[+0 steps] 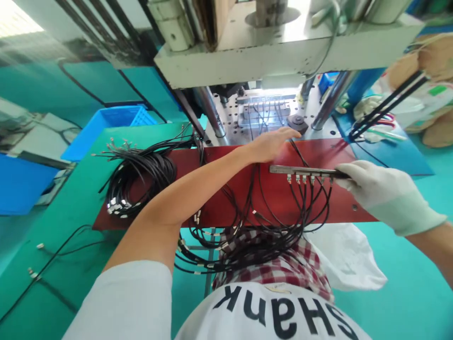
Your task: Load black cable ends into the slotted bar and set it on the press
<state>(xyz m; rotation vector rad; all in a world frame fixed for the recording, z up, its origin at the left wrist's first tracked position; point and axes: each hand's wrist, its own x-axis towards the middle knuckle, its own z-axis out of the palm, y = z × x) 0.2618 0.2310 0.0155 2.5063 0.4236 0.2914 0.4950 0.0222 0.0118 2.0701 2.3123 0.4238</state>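
Note:
My right hand, in a white glove, grips one end of a narrow metal bar. Along the bar's lower edge sit several small cable connectors, their black cables hanging down over the red board. My bare left hand is stretched over the board's far side, just in front of the press, fingers extended to the right. It is partly blurred, and its underside is hidden. Black cables pass beneath and beside it. Behind it, a metal mould with cables running into it lies on the press bed.
The press's heavy plate and its steel posts rise behind the red board. A coiled bundle of black cables rests at left. More cables drape over my lap. A blue crate stands far left.

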